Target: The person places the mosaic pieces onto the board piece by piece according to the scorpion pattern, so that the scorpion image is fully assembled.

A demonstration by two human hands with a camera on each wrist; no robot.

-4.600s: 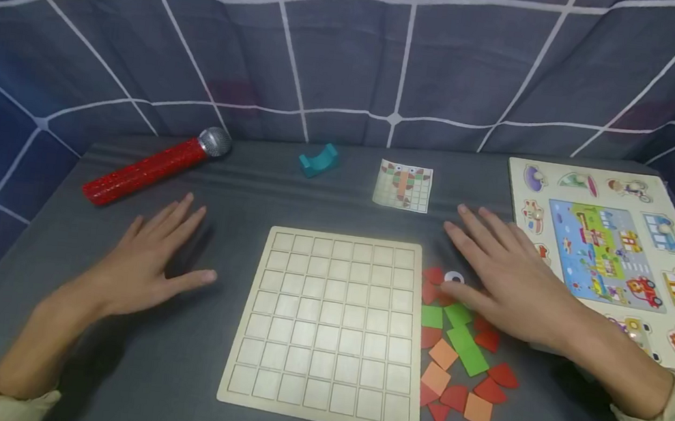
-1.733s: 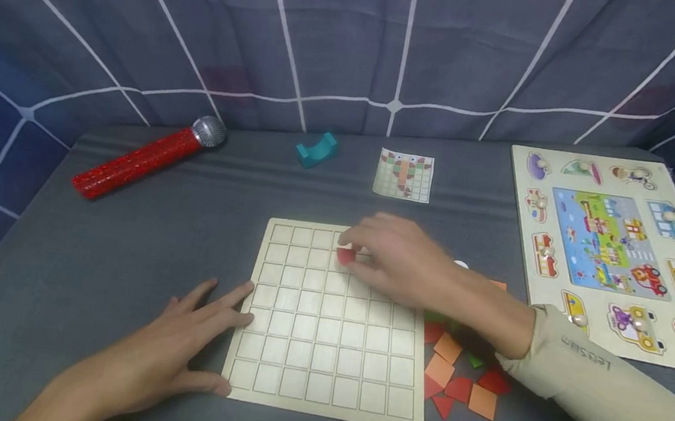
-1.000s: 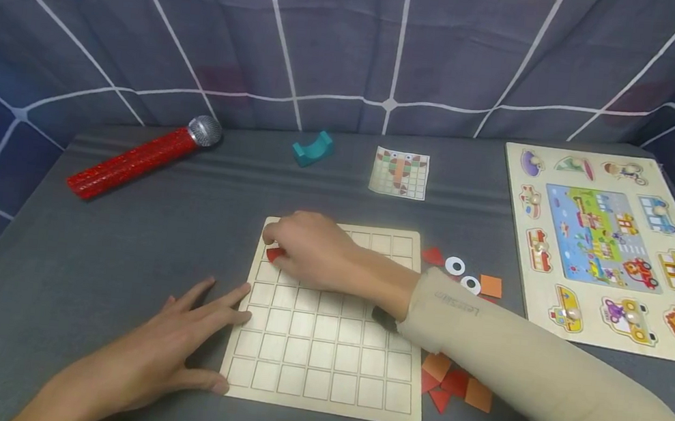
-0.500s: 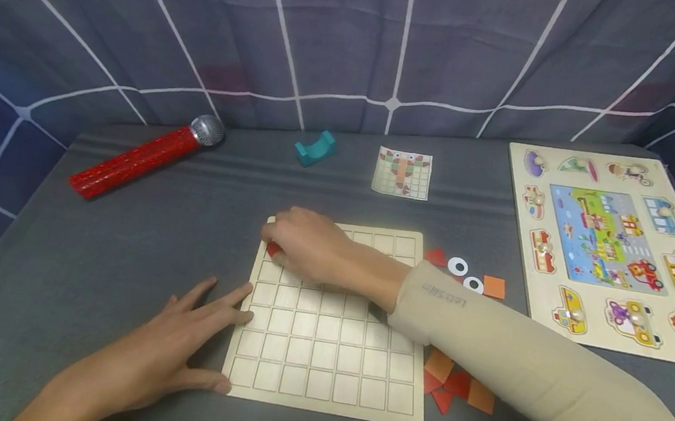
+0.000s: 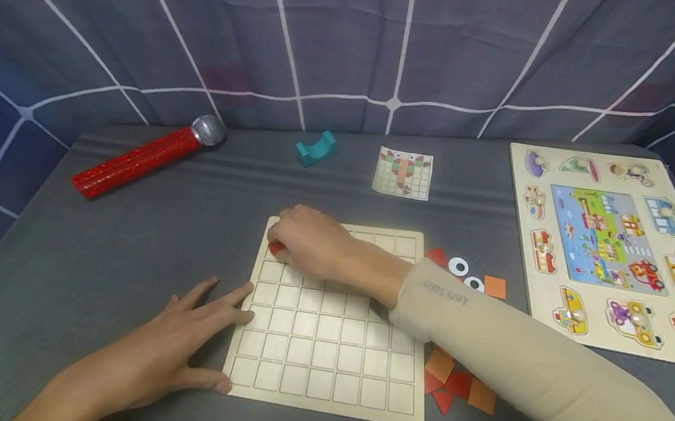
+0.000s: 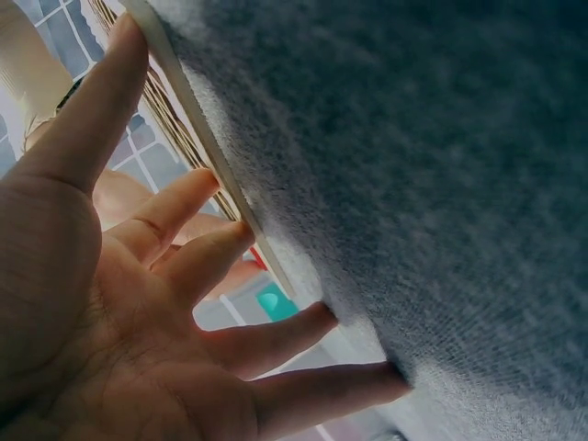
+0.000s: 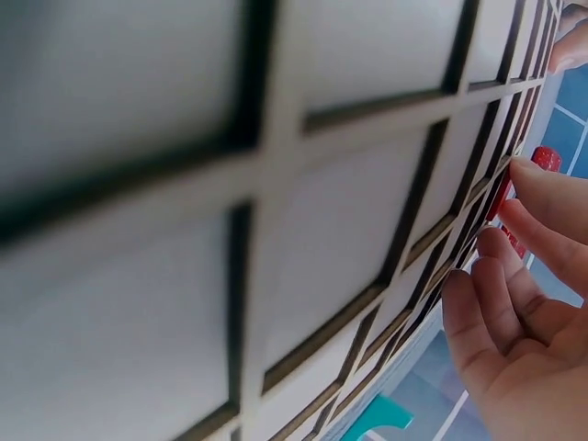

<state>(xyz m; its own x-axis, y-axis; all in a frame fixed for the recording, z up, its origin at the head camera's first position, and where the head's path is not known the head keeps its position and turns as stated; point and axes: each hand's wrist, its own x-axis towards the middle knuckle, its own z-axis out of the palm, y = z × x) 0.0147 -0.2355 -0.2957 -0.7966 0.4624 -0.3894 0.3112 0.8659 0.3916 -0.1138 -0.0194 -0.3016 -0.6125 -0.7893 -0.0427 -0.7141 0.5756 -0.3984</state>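
Observation:
A pale wooden grid board lies flat in the middle of the table in the head view. My right hand reaches over its far left corner and pinches a small red piece between thumb and index finger, down at the cells there. In the right wrist view the red piece shows as a thin edge at the grid. My left hand is spread at the board's left side, thumb and two fingertips against its edge; in the left wrist view the other two fingertips touch the cloth.
Loose red and orange pieces and two eye discs lie right of the board, partly under the right sleeve. Behind are a pattern card, a teal arch and a red microphone. A knob puzzle lies right.
Both hands first lay apart on either side. The left moved to the board's edge; the right picked up a red piece and carried it left across the board, then stayed almost still at the corner.

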